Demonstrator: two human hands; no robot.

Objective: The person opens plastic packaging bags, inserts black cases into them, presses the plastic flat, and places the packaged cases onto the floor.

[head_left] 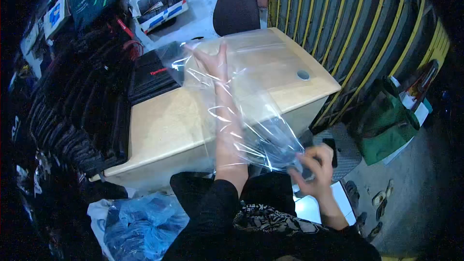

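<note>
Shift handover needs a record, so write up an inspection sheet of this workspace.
Surface: pale wooden table, round metallic disc near its right end.
Job's things: clear plastic bag, stretched between the hands.
Clutter: black stacks at left; black piece with red lettering on the table.
Hands: left hand inside the bag, fingers spread; right hand pinches its lower end.
Cables: nothing seen.
Surroundings: dark chair, folding gate, green bag, blue plastic bundle.
</note>
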